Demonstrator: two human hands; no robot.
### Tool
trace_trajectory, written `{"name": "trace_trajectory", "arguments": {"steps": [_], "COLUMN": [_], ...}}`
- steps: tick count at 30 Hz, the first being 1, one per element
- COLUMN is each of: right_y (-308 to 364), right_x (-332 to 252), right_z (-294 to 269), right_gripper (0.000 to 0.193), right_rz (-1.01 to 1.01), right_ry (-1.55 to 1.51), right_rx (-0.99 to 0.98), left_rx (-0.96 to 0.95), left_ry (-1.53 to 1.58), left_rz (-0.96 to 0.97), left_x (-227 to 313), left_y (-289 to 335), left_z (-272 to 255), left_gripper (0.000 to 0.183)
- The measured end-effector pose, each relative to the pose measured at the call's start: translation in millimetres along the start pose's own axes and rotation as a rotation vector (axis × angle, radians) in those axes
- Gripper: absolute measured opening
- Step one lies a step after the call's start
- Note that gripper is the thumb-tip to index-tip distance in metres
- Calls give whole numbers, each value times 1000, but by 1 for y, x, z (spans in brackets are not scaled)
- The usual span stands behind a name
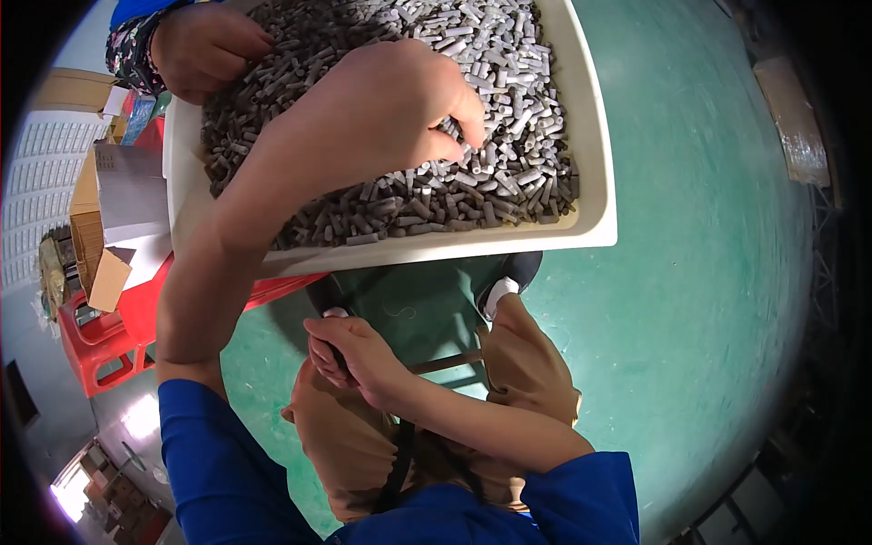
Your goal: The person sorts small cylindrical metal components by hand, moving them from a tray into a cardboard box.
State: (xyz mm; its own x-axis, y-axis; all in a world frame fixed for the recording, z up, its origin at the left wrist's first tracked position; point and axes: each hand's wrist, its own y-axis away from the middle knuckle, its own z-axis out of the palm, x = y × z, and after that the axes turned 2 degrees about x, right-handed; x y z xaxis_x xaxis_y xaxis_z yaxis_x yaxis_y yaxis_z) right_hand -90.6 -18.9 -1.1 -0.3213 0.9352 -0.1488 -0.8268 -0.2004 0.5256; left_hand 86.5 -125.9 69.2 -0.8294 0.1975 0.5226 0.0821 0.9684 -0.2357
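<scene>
My left hand (413, 100) reaches over a white tray (595, 182) heaped with small grey cylindrical pieces (509, 168). Its thumb and fingertips curl together down at the surface of the heap. What they pinch is mostly hidden behind the fingers. My right hand (352, 356) is closed above my lap, palm side turned up, with something dark partly showing between its fingers. Its kind cannot be made out. At the tray's far left, another person's hand (204, 50) with a flowered cuff rests on the same heap.
Red plastic stools (95, 345) stand left of the tray, with opened cardboard boxes (132, 195) on and beside them. My legs (341, 436) are below the tray's near edge. Green floor (699, 272) stretches to the right, and a wrapped package (795, 123) lies at the far right.
</scene>
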Motion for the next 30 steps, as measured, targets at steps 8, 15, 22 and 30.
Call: {"name": "trace_trajectory", "arguments": {"steps": [8, 15, 22, 30], "right_y": [-2, -1, 0, -3], "right_x": [2, 0, -1, 3], "right_z": [-2, -1, 2, -1], "right_gripper": [44, 44, 43, 43], "right_rz": [-3, -12, -4, -31], "right_ry": [2, 11, 11, 22], "right_rx": [-11, -10, 17, 15], "left_rx": [-39, -149, -36, 52], "left_ry": [-42, 412, 1090, -59], "left_rz": [-28, -417, -466, 64], "left_x": [8, 18, 19, 8], "left_y": [0, -12, -11, -5], "left_z": [-4, -31, -20, 4], "left_gripper": [17, 25, 34, 11]}}
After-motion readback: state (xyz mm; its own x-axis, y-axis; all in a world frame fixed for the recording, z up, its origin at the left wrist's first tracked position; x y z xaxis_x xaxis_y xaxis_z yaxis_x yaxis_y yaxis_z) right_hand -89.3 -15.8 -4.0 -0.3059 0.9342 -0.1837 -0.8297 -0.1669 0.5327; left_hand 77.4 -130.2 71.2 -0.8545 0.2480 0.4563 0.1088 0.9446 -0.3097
